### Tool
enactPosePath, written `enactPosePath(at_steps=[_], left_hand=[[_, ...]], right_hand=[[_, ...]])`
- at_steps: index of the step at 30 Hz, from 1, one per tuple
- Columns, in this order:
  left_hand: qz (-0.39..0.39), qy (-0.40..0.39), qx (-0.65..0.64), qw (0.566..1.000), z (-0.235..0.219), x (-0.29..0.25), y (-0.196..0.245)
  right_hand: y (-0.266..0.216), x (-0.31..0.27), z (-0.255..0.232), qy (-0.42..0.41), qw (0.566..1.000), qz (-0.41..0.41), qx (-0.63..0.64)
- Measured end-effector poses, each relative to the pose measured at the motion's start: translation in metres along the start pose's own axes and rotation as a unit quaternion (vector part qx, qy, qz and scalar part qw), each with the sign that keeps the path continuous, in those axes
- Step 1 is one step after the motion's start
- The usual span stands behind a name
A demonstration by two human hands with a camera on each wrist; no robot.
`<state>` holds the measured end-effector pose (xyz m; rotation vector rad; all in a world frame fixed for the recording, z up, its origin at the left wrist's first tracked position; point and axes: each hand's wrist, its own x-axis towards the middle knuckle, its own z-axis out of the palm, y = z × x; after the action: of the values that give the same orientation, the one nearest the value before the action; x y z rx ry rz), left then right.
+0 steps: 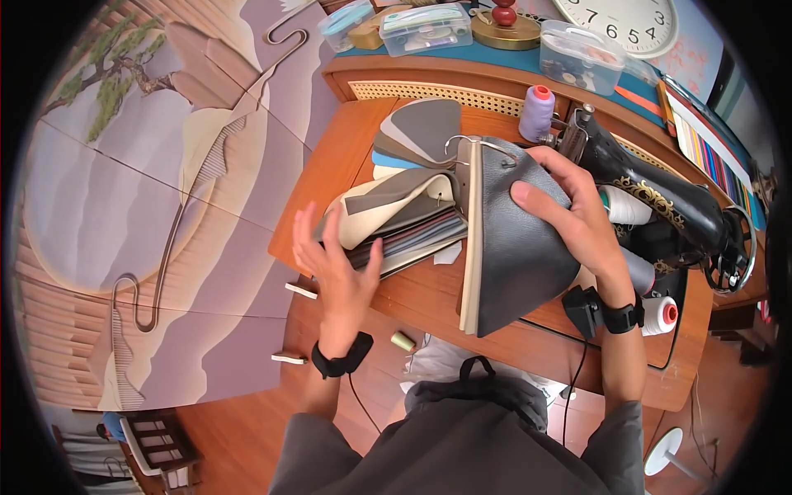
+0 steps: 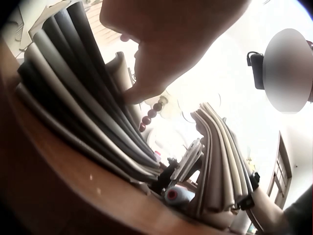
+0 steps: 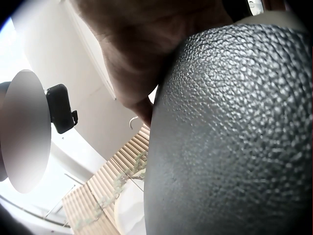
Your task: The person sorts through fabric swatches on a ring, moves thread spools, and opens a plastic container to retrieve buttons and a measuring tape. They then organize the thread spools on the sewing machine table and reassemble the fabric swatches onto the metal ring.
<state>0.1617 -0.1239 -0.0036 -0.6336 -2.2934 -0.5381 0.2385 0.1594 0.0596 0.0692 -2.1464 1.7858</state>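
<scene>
A ring-bound set of leather-like swatches lies fanned on the wooden table. My right hand [image 1: 577,210] grips its thick right-hand stack, thumb on the black grained top swatch [image 1: 524,256], which fills much of the right wrist view [image 3: 234,132]. Metal rings [image 1: 487,142] join the stacks at the top. To the left, grey and cream swatches [image 1: 396,202] curl over several darker ones. Beside them my left hand [image 1: 338,276] has its fingers raised and spread; in the left wrist view the hand [image 2: 171,44] is over the dark swatches [image 2: 83,93], and contact is unclear.
A black sewing machine [image 1: 660,177] stands right of the swatches, with thread cones around it, one lilac [image 1: 537,114] and one white [image 1: 658,316]. Behind are plastic boxes [image 1: 425,31] and a clock [image 1: 619,21] on a raised shelf. A small spool [image 1: 403,341] shows below the table's front edge.
</scene>
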Motion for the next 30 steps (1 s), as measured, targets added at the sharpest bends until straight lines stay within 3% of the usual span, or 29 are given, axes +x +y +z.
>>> enactPosePath(at_steps=[5,7,8,12,20,23,25,26,30], left_hand=[[-0.024,-0.054,-0.101,0.993,-0.002,0.024,-0.029],[-0.111,-0.106,-0.227,0.962,-0.009,0.034,-0.027],[-0.083,-0.057,-0.237,0.966,-0.009,0.039,-0.025],[-0.026,-0.034,-0.252,0.967,-0.009,0.064,-0.028],[0.018,-0.027,-0.238,0.971,0.009,0.117,-0.018],[0.073,-0.044,-0.206,0.975,0.024,0.128,-0.013],[0.086,0.039,-0.152,0.984,0.035,0.125,-0.008],[0.062,0.011,-0.152,0.986,0.038,0.118,-0.009],[0.092,-0.059,-0.167,0.98,0.026,0.081,0.004]], right_hand=[[-0.009,0.0,-0.002,-0.013,1.0,0.018,0.006],[-0.009,0.0,-0.003,-0.018,1.0,0.022,0.009],[-0.007,0.001,-0.005,-0.022,1.0,0.022,0.002],[-0.008,0.0,-0.005,-0.028,0.999,0.021,0.006],[-0.002,0.0,-0.003,-0.027,1.0,0.005,0.015],[0.0,0.001,-0.003,-0.03,1.0,0.001,0.007],[0.002,0.001,-0.002,-0.033,0.999,0.0,0.002],[0.003,0.001,-0.002,-0.036,0.999,0.002,0.01],[-0.001,-0.001,0.0,-0.032,0.998,0.027,0.041]])
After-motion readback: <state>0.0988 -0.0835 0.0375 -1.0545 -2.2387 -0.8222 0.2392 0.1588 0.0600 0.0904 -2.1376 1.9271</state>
